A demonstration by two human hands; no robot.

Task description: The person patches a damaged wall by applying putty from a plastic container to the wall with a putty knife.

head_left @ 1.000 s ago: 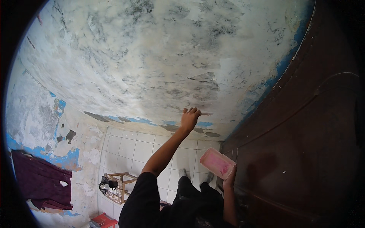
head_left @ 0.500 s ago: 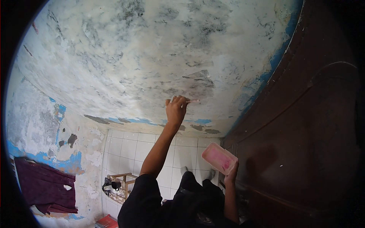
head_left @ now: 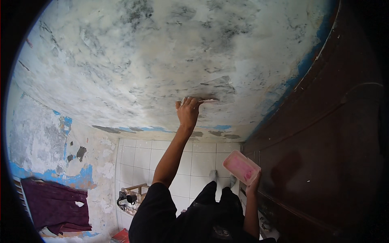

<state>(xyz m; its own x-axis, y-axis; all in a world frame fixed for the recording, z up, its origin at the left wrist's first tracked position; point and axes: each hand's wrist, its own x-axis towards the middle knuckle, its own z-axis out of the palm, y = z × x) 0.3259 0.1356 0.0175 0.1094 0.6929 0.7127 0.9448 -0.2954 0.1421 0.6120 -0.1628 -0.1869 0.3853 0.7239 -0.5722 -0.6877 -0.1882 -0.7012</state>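
My left hand (head_left: 187, 112) is raised against the patchy white wall (head_left: 162, 69), its fingers closed round a putty knife (head_left: 208, 101). The thin blade points right and lies at the wall's surface, below a grey smeared patch; most of the handle is hidden in the fingers. Lower and to the right, my right hand (head_left: 253, 185) grips the near end of a pink rectangular plastic tub (head_left: 234, 158). The tub is tilted so its inside shows, with a darker pink patch near the gripped end.
A dark brown panel (head_left: 316, 162) runs along the right side. On the white tiled floor (head_left: 202, 162) at lower left stands a spattered wooden stool (head_left: 139, 190) with a black mug (head_left: 131, 199) on it. A maroon cloth (head_left: 56, 206) hangs at the left wall.
The view has shifted a little, moving the scene rightward. Against the wall, my left hand has gone slightly up and left with the putty knife. My right hand still holds the tub.
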